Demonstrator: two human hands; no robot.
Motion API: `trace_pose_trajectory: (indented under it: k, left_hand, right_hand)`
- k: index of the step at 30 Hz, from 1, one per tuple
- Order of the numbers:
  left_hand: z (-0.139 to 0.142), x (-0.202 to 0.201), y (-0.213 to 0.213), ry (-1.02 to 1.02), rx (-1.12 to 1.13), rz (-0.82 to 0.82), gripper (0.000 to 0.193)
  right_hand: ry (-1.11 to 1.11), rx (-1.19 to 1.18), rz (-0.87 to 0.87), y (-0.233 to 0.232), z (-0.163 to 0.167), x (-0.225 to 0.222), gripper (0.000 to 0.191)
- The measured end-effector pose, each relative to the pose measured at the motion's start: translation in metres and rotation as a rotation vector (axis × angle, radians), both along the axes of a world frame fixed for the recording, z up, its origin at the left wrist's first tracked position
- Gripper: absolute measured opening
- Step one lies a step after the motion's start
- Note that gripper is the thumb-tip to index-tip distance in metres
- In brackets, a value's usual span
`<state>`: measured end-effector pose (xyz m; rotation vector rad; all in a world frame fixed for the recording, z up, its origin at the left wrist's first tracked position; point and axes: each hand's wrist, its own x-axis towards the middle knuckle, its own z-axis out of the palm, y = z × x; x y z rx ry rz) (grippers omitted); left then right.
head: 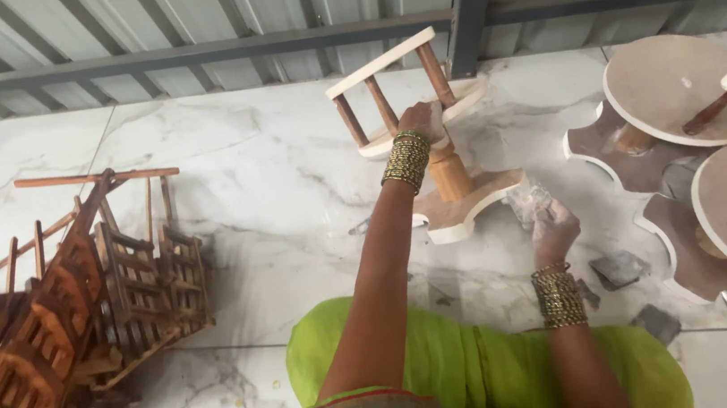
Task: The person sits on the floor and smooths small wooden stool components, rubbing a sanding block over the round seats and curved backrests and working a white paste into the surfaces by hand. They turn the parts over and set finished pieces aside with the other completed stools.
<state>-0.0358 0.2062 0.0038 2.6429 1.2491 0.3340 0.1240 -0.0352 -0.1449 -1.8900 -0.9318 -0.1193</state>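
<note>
1. Head view: the left hand is closed on the middle tier of a small unfinished wooden stand, which lies tipped on the marble floor straight ahead of the person.
2. Head view: the stand's long axis runs from its scalloped base, near the knees, up and away to a flat top shelf by the metal wall.
3. Head view: the right hand is curled round a crumpled pale scrap, perhaps sandpaper, just right of the base; I cannot tell whether it touches the wood.
4. Head view: the hands are well apart, the left farther out.
5. Head view: round tabletops lie to the right, dark slatted racks to the left.
</note>
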Motion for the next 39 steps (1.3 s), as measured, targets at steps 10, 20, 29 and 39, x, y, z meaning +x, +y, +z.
trace_pose_trajectory:
  k: [10, 20, 29, 39]
  left_hand:
    - [-0.015, 0.013, 0.020, -0.142, -0.340, -0.205, 0.088]
    - [-0.024, 0.014, 0.042, 0.008, -0.412, -0.184, 0.084]
    - [-0.036, 0.011, 0.049, -0.059, -0.421, -0.118, 0.072]
    - [-0.045, 0.014, 0.050, 0.046, -0.344, -0.097, 0.080]
  right_hand:
    - [-0.349, 0.177, 0.134, 0.154, 0.069, -0.106, 0.029]
    - [0.166, 0.246, 0.426, 0.174, 0.062, -0.087, 0.039]
    - [-0.260, 0.031, 0.325, 0.200, 0.039, -0.064, 0.019]
    - [-0.286, 0.291, 0.352, 0.210, 0.037, -0.069, 0.022]
